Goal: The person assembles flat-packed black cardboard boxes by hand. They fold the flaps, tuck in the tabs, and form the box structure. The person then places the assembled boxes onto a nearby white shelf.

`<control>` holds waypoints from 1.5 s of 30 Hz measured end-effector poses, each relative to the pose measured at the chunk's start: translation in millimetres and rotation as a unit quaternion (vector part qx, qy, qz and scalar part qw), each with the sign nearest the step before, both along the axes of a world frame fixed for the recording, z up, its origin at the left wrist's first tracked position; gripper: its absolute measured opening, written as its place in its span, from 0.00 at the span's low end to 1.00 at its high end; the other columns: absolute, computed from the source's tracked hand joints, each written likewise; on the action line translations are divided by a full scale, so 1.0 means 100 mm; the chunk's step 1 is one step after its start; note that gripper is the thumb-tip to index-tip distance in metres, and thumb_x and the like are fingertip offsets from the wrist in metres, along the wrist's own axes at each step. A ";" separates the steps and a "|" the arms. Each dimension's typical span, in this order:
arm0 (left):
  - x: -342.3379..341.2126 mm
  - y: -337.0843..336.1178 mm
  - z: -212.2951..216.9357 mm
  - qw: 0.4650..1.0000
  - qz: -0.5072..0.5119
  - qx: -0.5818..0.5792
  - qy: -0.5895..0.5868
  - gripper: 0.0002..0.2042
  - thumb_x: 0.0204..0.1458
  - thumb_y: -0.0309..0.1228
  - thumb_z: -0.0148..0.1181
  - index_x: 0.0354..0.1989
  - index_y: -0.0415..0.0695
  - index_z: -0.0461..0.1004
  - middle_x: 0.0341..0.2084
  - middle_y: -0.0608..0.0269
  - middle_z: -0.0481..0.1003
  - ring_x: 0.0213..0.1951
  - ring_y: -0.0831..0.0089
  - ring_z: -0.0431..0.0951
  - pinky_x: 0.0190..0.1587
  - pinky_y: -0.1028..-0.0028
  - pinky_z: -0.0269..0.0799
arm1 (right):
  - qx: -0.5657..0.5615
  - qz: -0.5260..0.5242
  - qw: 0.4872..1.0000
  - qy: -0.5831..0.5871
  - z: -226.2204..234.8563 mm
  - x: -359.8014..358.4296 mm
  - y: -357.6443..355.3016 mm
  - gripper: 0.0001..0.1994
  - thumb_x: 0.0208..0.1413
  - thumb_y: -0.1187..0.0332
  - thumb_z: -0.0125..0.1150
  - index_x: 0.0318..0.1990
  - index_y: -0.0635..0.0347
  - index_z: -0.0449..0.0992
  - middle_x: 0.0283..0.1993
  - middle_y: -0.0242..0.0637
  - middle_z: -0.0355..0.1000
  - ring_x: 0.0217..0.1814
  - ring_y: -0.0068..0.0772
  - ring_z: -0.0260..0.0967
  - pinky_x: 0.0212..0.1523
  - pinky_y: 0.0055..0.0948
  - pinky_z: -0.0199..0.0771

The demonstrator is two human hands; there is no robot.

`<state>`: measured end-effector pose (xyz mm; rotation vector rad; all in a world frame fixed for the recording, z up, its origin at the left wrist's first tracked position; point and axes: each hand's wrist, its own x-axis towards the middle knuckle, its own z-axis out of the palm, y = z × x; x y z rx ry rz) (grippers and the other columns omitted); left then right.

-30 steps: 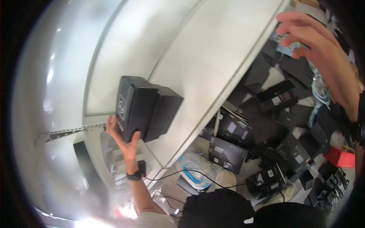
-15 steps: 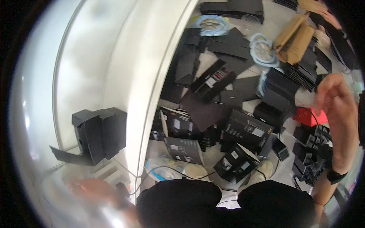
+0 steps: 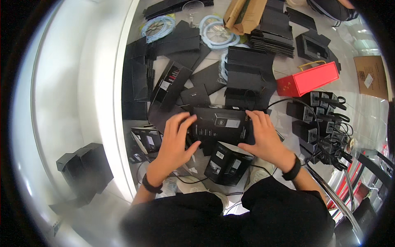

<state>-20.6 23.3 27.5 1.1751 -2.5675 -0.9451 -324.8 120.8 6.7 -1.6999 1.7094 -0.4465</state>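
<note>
A black printed carton, with a device pictured on its face, lies in front of me between my two hands. My left hand is curved round its left end, fingertips at the upper corner and thumb lower down. At the opposite end, my right hand grips with fingers on the top corner and thumb near the bottom edge. Just below it, a second black printed carton stands tilted between my shoes. Partly covered by my left hand, another folded black carton sits at the left.
Flattened black cartons and coiled pale-blue tubing cover the far floor. A brown cardboard box lies beyond. To the right are a red box and several black devices with cables. A white panel borders the left.
Both hands, apart at the sides before, have come together on the black printed carton. The view has shifted rightward, bringing the whole red box and the black devices into sight.
</note>
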 end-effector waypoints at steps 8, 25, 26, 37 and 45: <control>-0.23 0.00 -0.58 0.998 0.002 0.063 -0.032 0.57 0.38 0.24 0.84 0.80 0.52 0.53 0.74 0.44 0.52 0.70 0.34 0.64 0.67 0.48 0.73 | 0.001 0.067 0.990 0.128 -0.36 0.18 -0.01 0.59 0.35 0.67 0.86 0.77 0.61 0.54 0.73 0.53 0.59 0.73 0.56 0.61 0.72 0.47 0.63; 0.67 -0.76 -0.56 0.963 0.197 -0.169 -0.068 0.32 0.61 0.34 0.68 0.70 0.32 0.64 0.65 0.34 0.64 0.63 0.38 0.67 0.65 0.50 0.66 | 0.046 0.138 0.974 0.172 -0.28 0.12 0.05 0.58 0.32 0.60 0.88 0.73 0.58 0.59 0.68 0.46 0.63 0.71 0.51 0.62 0.72 0.52 0.62; 0.74 -0.90 -0.71 0.948 0.237 -0.197 -0.074 0.32 0.63 0.35 0.65 0.70 0.30 0.62 0.66 0.31 0.62 0.64 0.34 0.65 0.67 0.48 0.65 | 0.053 0.149 0.973 0.166 -0.23 0.10 0.03 0.54 0.38 0.51 0.85 0.73 0.60 0.61 0.70 0.49 0.63 0.73 0.53 0.61 0.73 0.55 0.60; 1.08 -1.77 -1.38 0.882 0.419 0.047 -0.210 0.73 0.43 0.63 0.78 0.83 0.38 0.29 0.78 0.21 0.39 0.79 0.27 0.44 0.78 0.36 0.44 | -0.050 0.109 0.989 0.083 -0.21 0.11 0.00 0.41 0.50 0.48 0.76 0.66 0.64 0.71 0.64 0.49 0.68 0.69 0.54 0.64 0.70 0.54 0.63; 0.92 -1.95 -1.22 0.881 0.331 0.084 -0.328 0.69 0.44 0.54 0.79 0.79 0.26 0.32 0.75 0.13 0.45 0.75 0.19 0.51 0.75 0.35 0.54 | -0.080 0.100 0.989 0.068 -0.24 0.13 -0.01 0.32 0.48 0.60 0.76 0.61 0.62 0.74 0.59 0.45 0.71 0.64 0.52 0.68 0.64 0.48 0.69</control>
